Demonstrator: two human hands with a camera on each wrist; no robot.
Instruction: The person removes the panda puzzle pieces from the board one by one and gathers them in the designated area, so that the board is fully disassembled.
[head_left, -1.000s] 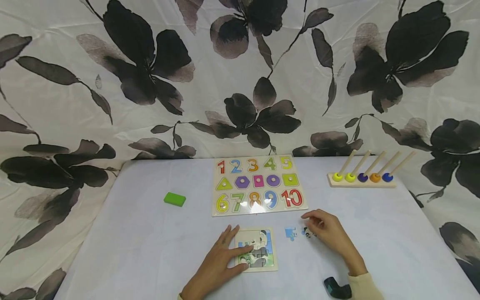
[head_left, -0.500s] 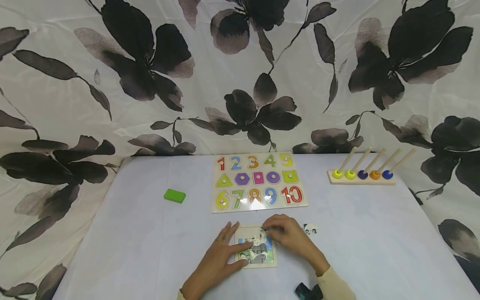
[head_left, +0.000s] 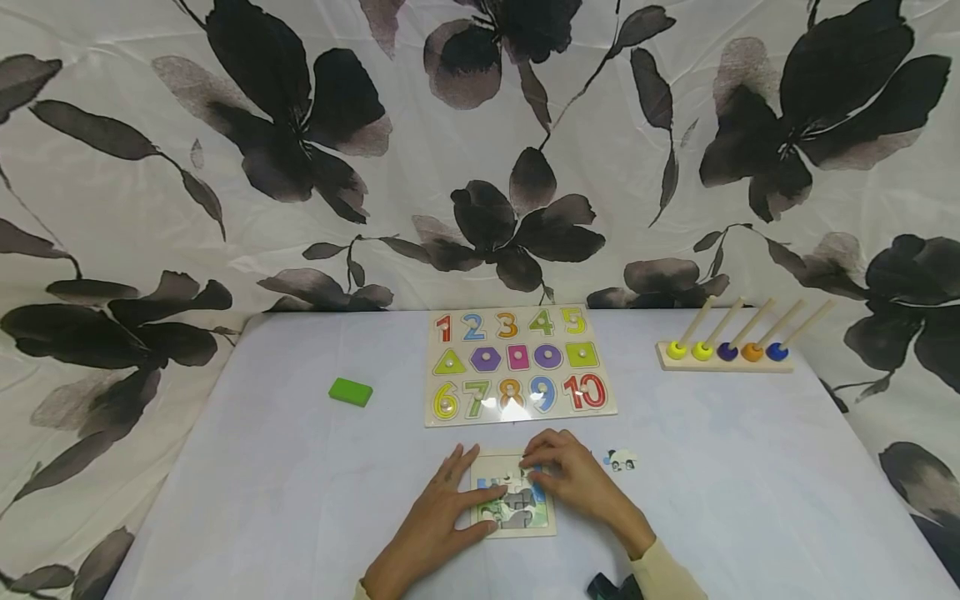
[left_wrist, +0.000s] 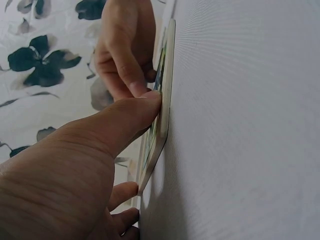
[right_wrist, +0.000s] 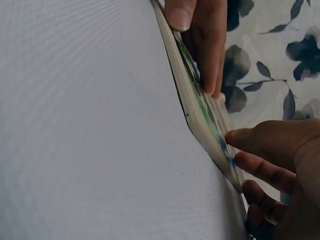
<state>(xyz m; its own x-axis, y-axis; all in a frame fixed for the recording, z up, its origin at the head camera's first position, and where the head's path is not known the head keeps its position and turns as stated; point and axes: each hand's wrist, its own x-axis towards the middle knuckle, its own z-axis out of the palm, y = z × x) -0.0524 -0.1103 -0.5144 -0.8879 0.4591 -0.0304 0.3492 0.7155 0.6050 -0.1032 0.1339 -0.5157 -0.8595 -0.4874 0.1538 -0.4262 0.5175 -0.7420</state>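
On the pale desk (head_left: 300, 500), flat left-hand fingers (head_left: 480, 498) pin the small square wooden panda jigsaw board (head_left: 517, 527); right-hand fingers (head_left: 534, 461), curled, press a thin, light, stiff piece, best pinched by its edges.

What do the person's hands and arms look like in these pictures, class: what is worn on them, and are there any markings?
Both hands are bare: no gloves, rings or markings show on the left hand or the right hand. The right arm wears a pale cream sleeve with a plain cuff at the wrist. A dark device sits beside that cuff. No sleeve shows on the left arm.
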